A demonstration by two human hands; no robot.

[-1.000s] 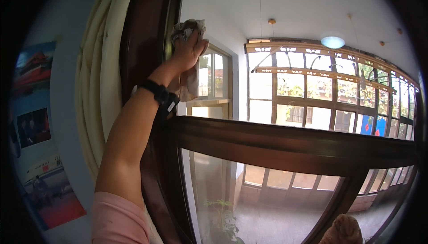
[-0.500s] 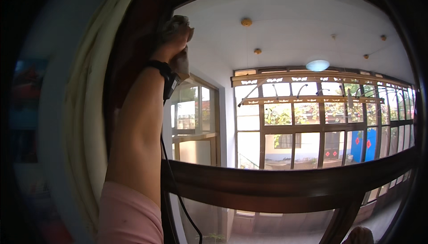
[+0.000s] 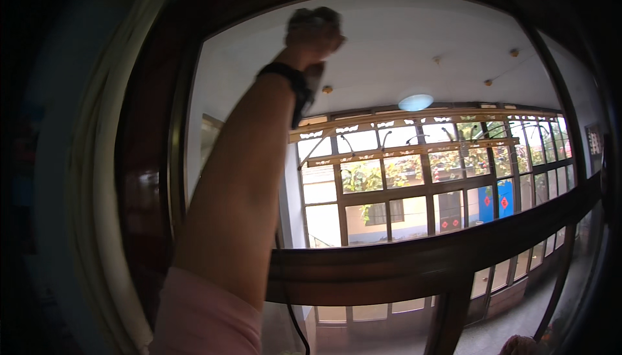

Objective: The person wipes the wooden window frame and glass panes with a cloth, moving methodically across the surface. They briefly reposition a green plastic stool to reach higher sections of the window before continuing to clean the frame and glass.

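My left hand (image 3: 319, 42) is raised high against the upper part of a window pane (image 3: 376, 21), in front of the glass. Its fingers are closed round a crumpled grey cloth (image 3: 312, 18), and part of the cloth hangs below the hand; motion blurs both. A black band with a small dark device (image 3: 299, 95) circles the left wrist, and a pink sleeve (image 3: 210, 316) covers the upper arm. At the lower right edge a small brownish rounded shape, possibly my right hand (image 3: 519, 344), barely shows; its fingers cannot be made out.
A dark wooden frame (image 3: 414, 271) borders the pane, with a crossbar below. A pale curtain (image 3: 97, 180) hangs at the left. A black cable (image 3: 297, 329) runs down below the arm. Beyond the glass are a drying rack (image 3: 414, 151), a ceiling lamp (image 3: 415, 102) and a gridded window wall.
My left hand has moved right with the cloth, from the pane's upper left corner along its upper part. The view has shifted to the right and tilted.
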